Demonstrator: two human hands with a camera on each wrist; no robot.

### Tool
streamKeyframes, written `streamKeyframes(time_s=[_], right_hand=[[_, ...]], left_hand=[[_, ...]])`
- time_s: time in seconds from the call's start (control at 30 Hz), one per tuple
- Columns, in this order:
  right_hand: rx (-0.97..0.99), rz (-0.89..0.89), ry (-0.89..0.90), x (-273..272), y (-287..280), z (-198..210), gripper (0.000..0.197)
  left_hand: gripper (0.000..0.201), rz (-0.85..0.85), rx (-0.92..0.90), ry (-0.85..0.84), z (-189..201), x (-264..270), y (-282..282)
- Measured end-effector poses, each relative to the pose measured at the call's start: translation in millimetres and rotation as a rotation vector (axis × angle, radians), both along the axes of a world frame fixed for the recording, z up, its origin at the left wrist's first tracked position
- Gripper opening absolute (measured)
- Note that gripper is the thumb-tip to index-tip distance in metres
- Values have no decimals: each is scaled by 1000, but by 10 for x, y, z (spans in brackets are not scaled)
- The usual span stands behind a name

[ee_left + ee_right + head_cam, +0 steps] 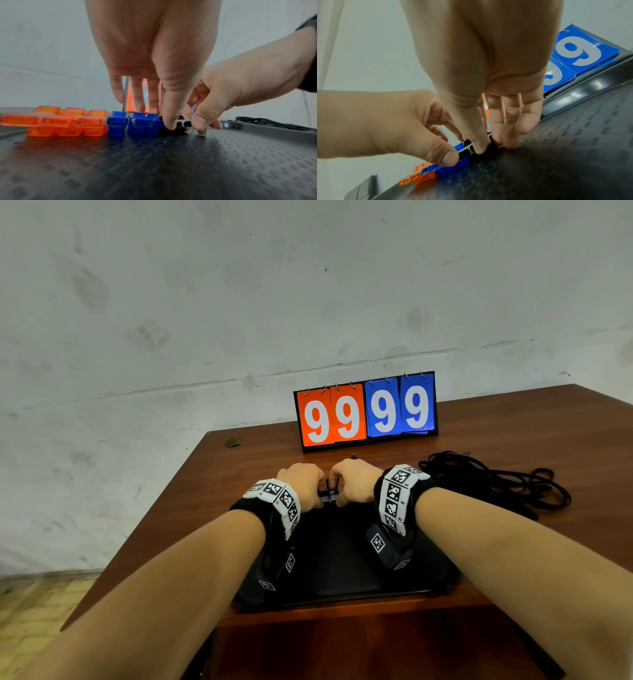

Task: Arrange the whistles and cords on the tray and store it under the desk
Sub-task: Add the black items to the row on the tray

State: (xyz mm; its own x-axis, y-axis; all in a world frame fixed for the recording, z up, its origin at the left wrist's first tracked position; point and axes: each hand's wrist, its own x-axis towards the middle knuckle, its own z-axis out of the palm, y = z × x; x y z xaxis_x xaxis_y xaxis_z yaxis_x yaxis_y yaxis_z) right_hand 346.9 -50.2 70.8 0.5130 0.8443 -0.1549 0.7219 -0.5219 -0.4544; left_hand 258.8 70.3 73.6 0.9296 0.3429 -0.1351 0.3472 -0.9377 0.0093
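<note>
Pinching black whistles (pixel 180 125) with both hands (pixel 301 486) (pixel 352 484), sliding them snug beside blue whistles (pixel 137 124) on tray (pixel 257 129), keeping the row straight

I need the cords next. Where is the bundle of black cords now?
In the head view the black cords lie on the desk, off the tray, to the right of the right hand and in front of the scoreboard.
</note>
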Motion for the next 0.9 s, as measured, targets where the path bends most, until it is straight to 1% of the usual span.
streamKeyframes(time_s=[0.2, 0.3, 0.43, 0.53, 0.6, 0.77, 0.9], right_hand=[[14, 7, 1, 4, -19, 4, 44], [46, 7, 5, 49, -64, 43, 45], [103, -79, 37, 195, -166, 82, 38], [138, -149, 6, 347, -242, 121, 33], [145, -179, -23, 456, -279, 145, 34], [108, -213, -21, 665, -269, 88, 43], [38, -145, -31, 766, -129, 35, 46]], left_hand=[[33, -17, -18, -16, 5, -29, 3], [30, -13, -73, -69, 35, -40, 14], [24, 3, -156, -151, 117, 5, -15], [22, 8, -209, -190, 162, 93, -51], [21, 19, -240, -201, 175, 179, -72], [25, 46, -283, -192, 122, 387, -112], [30, 35, -318, -173, 87, 518, -86]])
